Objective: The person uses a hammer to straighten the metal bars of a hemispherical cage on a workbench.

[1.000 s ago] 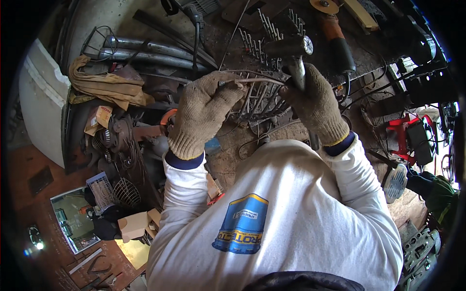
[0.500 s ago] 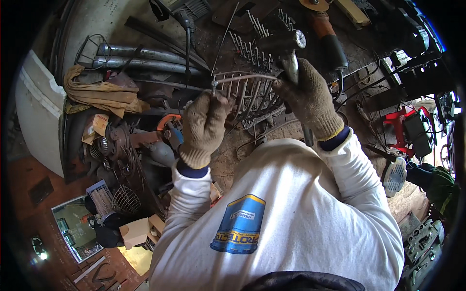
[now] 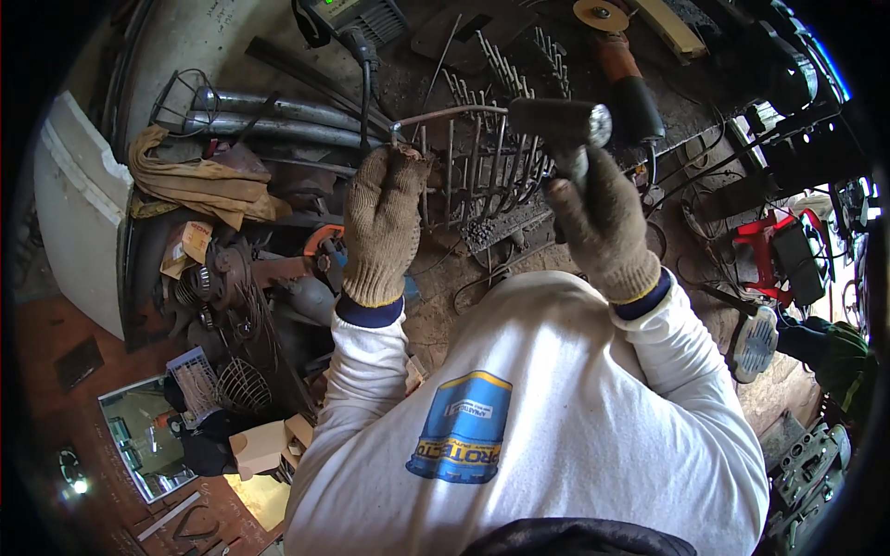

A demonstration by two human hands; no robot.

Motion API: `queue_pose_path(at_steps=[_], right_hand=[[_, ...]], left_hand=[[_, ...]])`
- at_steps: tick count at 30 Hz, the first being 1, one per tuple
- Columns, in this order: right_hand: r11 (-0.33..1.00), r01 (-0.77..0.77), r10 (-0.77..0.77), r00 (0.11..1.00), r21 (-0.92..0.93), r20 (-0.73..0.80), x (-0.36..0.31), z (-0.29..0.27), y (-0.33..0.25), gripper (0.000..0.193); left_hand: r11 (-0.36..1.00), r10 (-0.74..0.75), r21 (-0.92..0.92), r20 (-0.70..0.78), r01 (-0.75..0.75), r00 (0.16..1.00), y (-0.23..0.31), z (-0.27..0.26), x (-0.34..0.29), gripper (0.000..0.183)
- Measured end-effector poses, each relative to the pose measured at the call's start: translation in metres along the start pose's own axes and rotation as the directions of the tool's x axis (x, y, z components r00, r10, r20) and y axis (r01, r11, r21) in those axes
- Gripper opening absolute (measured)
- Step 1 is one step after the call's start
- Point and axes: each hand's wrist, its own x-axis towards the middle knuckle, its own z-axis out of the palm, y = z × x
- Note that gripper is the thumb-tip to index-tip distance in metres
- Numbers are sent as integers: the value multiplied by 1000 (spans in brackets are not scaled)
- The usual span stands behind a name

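Thin metal rod (image 3: 451, 112), bent end in the left hand (image 3: 385, 218), dark-headed hammer (image 3: 556, 120) in the right hand (image 3: 607, 227)

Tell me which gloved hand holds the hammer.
The right hand, gripping the hammer just below its head; the left hand holds a thin bent rod instead.

There are two gloved hands (image 3: 382, 222), one hammer (image 3: 559, 122), one curved rod (image 3: 454, 111), one orange-and-black grinder (image 3: 635, 93), two thick shiny pipes (image 3: 269, 104), one tan cloth (image 3: 199, 178) and one white panel (image 3: 82, 213).

Left hand (image 3: 382, 218) and right hand (image 3: 601, 222) wear 2 brown knit gloves (image 3: 616, 255), yellow-hemmed; behind each hand, navy cuff (image 3: 371, 313), white sleeve (image 3: 363, 361).
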Motion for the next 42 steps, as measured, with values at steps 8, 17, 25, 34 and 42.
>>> queue_pose_path(at_steps=[8,17,25,34,42], right_hand=[[987,150,-145,985,-51,91,-2,10,-14,38],[997,-21,24,999,-73,41,7,8,-2,45],[950,109,-121,992,-294,-22,39,-9,26,44],[1000,-1,-2,961,11,277,27,-6,12,41],[994,-20,48,964,-111,260,23,2,-5,36]], left_hand=[[977,91,183,84,-105,992,2,-3,0,21],[991,-32,-126,109,46,994,16,0,-2,20],[910,-167,-328,268,253,949,0,-32,-1,28],[858,-213,-427,211,286,954,-16,-44,-7,27],[979,-161,-33,480,202,862,36,-35,17,52]])
